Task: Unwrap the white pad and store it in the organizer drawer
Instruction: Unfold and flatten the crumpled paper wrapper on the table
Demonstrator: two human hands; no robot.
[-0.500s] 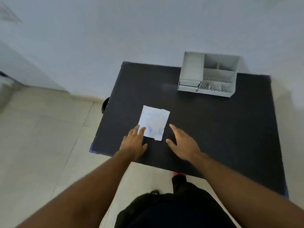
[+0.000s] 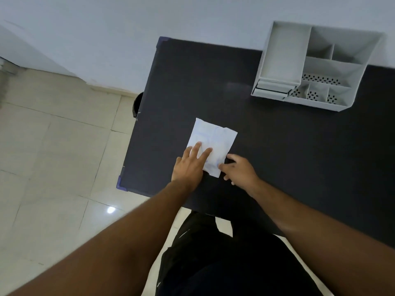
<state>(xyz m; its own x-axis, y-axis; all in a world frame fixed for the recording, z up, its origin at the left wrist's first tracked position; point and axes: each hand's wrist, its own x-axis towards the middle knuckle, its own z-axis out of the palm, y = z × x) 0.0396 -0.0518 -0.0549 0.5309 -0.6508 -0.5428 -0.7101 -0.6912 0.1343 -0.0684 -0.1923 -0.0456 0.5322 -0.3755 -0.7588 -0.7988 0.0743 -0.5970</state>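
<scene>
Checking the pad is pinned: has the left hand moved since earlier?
Yes. The left hand slid forward onto the pad; its fingers now lie on it.

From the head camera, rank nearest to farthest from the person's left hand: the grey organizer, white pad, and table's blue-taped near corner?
1. The white pad, still wrapped, right under the left hand, whose fingers rest on it.
2. The blue-taped corner, off to the near left.
3. The grey organizer, far right, by the wall.

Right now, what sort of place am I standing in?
Probably a plain indoor room, at home or in a small office: a dark rectangular table stands against a bare pale wall, a grey plastic compartmented desk organizer sits on it, and there is a glossy cream tile floor.
</scene>
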